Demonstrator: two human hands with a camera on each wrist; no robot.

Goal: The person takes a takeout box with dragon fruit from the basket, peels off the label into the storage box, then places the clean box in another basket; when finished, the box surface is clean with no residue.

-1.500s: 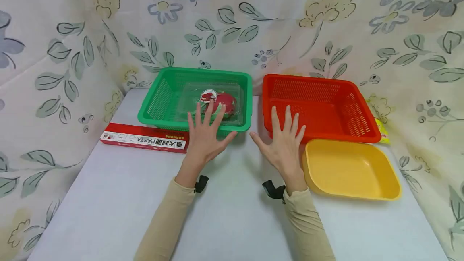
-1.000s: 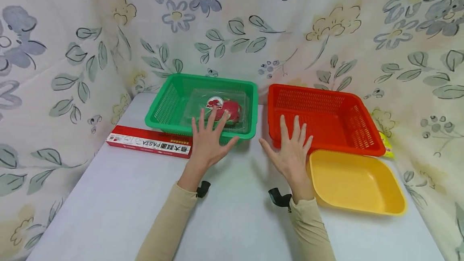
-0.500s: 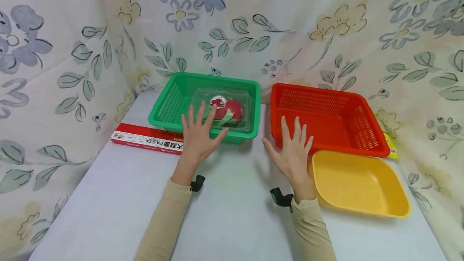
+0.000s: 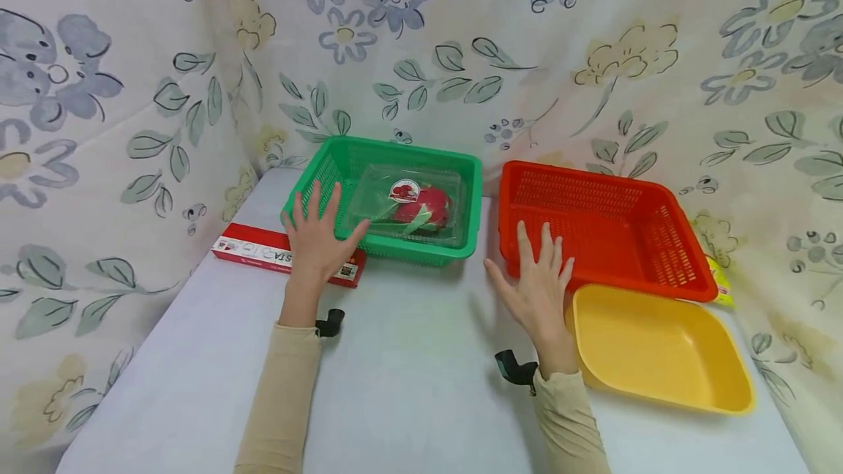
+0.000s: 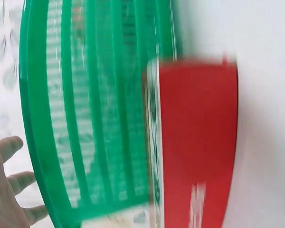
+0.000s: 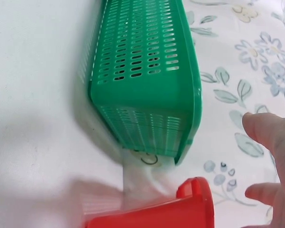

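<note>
With fingers spread, the left hand [image 4: 317,240] hovers over the red pasta box [image 4: 253,246] and the near left corner of the green basket [image 4: 421,247]; it holds nothing. Inside that basket lies a clear plastic box with a red dragon fruit [image 4: 431,205] and a round label. The right hand [image 4: 540,291], fingers also spread and holding nothing, is at the near left corner of the red basket [image 4: 593,222]. In the left wrist view the pasta box [image 5: 197,133] lies alongside the green basket [image 5: 38,118], blurred. The right wrist view shows the green basket's end [image 6: 142,90].
A yellow tray [image 4: 665,350] stands in front of the red basket at the right. Part of a yellow packet [image 4: 721,285] shows behind the red basket's right end. Floral cloth [image 4: 421,42] hangs behind and at both sides of the white table [image 4: 408,386].
The left hand has moved left, from in front of the green basket to above the pasta box, uncovering the box's right end. The right hand has barely moved. The head view has shifted slightly.
</note>
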